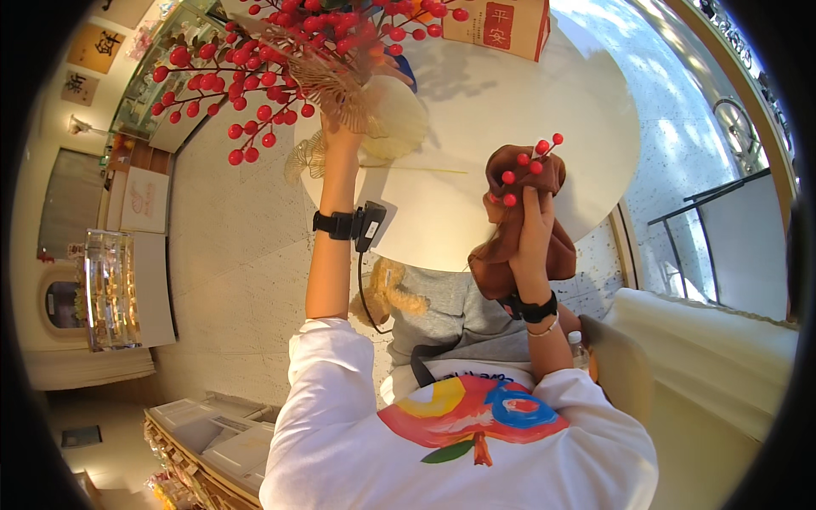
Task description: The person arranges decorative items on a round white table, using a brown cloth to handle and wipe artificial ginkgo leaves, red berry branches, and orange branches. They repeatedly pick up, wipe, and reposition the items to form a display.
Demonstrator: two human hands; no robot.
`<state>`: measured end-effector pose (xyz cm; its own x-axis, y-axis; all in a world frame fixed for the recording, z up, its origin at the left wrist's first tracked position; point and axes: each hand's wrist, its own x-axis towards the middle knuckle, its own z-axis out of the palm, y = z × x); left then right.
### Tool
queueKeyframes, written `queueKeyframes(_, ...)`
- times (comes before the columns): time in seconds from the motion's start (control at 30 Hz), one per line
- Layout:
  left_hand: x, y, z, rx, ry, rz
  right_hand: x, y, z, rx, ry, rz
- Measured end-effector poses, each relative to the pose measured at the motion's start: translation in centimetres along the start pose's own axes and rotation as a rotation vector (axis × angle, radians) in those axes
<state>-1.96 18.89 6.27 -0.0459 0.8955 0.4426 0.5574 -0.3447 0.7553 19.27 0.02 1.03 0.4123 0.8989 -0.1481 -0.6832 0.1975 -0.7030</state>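
Observation:
My left hand (390, 69) reaches among branches of red berries (261, 80) at the top; a gold mesh fan-shaped leaf (335, 80) and a pale rounded petal-like piece (400, 118) cover most of it. What its fingers grip is hidden, with something dark blue (405, 71) beside them. In my right hand (534, 233) is a bunched brown cloth (497, 271), held above the table's near right edge. A short sprig of red berries (523, 164) sticks up from the cloth, by my fingertips. Below the left hand, a thin green stem (424, 169) lies across the white table (548, 95).
A box with red print (494, 29) stands at the table's far side. A fuzzy tan plush toy (389, 290) is by my lap. A cable (361, 280) hangs from the device on my left wrist. At right are a chair (621, 360) and a plastic bottle (577, 347).

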Motion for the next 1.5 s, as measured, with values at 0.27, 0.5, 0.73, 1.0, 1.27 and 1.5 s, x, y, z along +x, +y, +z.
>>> queueKeyframes(0.27,3.4,-1.4,1.0,0.009,0.249,0.315,-0.5,-0.8,-0.1,0.011,-0.043,0.019)
queueKeyframes(0.5,1.6,10.1,-6.3,-0.587,0.181,0.109,-0.4,-0.8,-1.4,0.131,-0.013,0.097)
queueKeyframes(0.73,-0.4,8.7,-8.6,-0.562,0.145,0.000,0.0,0.9,-2.9,0.142,-0.039,0.065)
queueKeyframes(1.0,-1.6,6.7,-8.7,-0.578,0.143,0.028,0.5,1.7,-4.2,0.245,-0.107,0.083)
queueKeyframes(1.27,-2.2,5.1,-9.6,-0.540,0.185,0.007,1.2,2.8,-5.4,0.321,-0.212,0.138)
queueKeyframes(1.5,-2.5,4.4,-9.7,-0.570,0.197,-0.035,1.2,2.8,-5.3,0.251,-0.186,0.126)
